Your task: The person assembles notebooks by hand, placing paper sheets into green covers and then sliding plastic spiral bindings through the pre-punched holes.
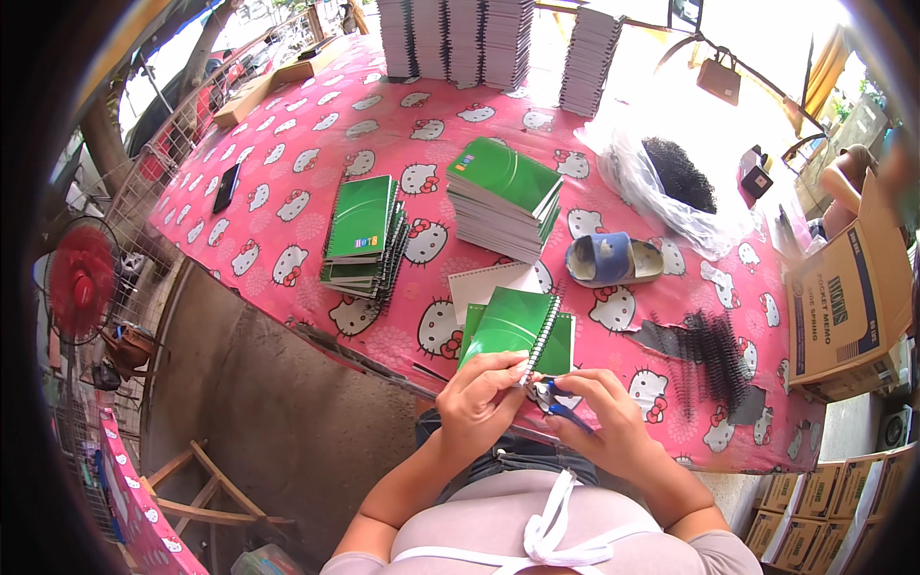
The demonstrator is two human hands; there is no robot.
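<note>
You are seated at a pink-covered tabletop (316, 264) patterned with white cat faces, seen from above through a wide, curved lens. Right in front of you, near the edge closest to your body, is a green notebook (506, 324) with a black wire spiral along its right side, lying at a slant.

Your left hand (482, 391) has its grip pinching the notebook's near corner at the lower end of the spiral. Your right hand (602, 414) has its grip closed around blue-handled pliers (565, 410), their metal head at that same end of the spiral; you cannot tell exactly where the tips touch.

Beneath the notebook, a second green cover (558, 353) and a white sheet (474, 287) stick out. Beyond are two piles: a low stack of green notebooks (359, 222) to the left and a taller green stack (505, 187) near the middle. Just right of the taller one sits a blue slipper (611, 259). Loose black spirals (717, 364) lie to your right, with more dark coils (678, 174) in a clear plastic bag (714, 233) farther back. A cardboard box (839, 307) stands at the right edge.
</note>
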